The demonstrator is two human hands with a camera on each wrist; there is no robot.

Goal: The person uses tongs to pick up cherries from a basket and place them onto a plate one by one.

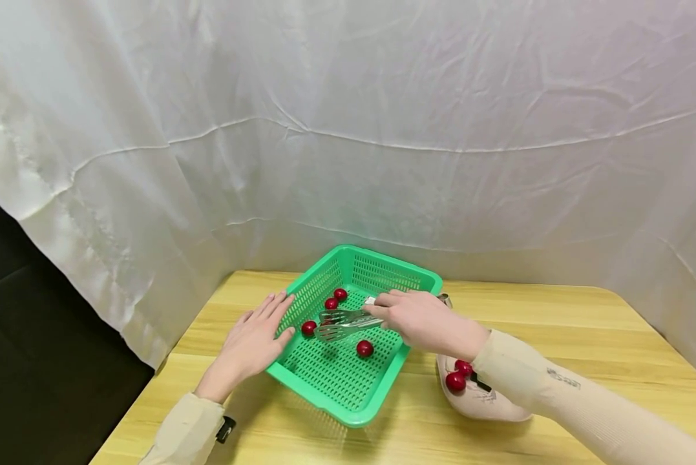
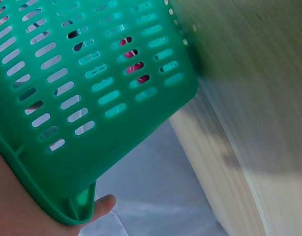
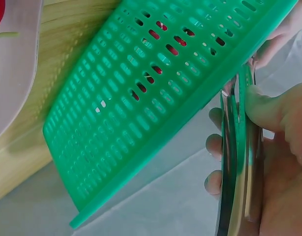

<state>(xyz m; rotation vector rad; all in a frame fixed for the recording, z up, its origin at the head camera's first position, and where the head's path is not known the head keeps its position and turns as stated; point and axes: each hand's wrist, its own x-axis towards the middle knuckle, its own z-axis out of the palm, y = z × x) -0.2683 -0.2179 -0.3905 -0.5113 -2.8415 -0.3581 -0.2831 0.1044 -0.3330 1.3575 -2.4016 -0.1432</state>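
My left hand (image 1: 253, 341) rests with extended fingers on the left rim of a green perforated basket (image 1: 377, 405). My right hand (image 1: 423, 320) grips metal tongs (image 1: 348, 323) over the inside of the basket. In the right wrist view, the thumb lies on one side of the tongs (image 3: 229, 187) and the fingertips show on the other. Several round, shiny red fruits lie in the basket, among them one red fruit (image 1: 364, 349) near the right wall. Another shows at the slotted tong heads; whether it is pinched I cannot tell.
On the right, partly under my right forearm, a pale pink dish (image 1: 470, 405) holds red fruits (image 1: 455, 382). Everything stands on a light wooden table (image 1: 557, 323). A pale curtain (image 1: 382, 194) hangs behind it, and a dark surface (image 1: 33, 361) lies beyond the left edge.
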